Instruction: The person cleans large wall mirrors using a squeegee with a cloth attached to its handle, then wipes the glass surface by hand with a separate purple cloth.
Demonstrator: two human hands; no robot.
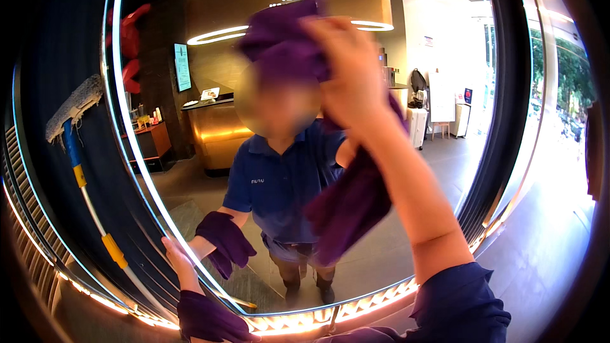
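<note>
A large mirror (281,267) with a lit frame stands before me and reflects me in a dark blue polo shirt. My right hand (350,71) is raised and presses a bunched purple cloth (286,38) against the glass; more purple fabric hangs below it, partly as reflection. My left hand (180,259) rests at the lit left edge of the mirror, its fingers extended and partly apart. A second purple cloth (209,317) is draped over my left wrist and forearm, and its reflection shows in the glass.
A mop (74,105) with a blue and yellow handle leans against the dark panel at left. Glowing light strips run along the mirror's lower edge. The reflection shows a reception counter, a cabinet, suitcases and a backpack. Bright glazing stands at right.
</note>
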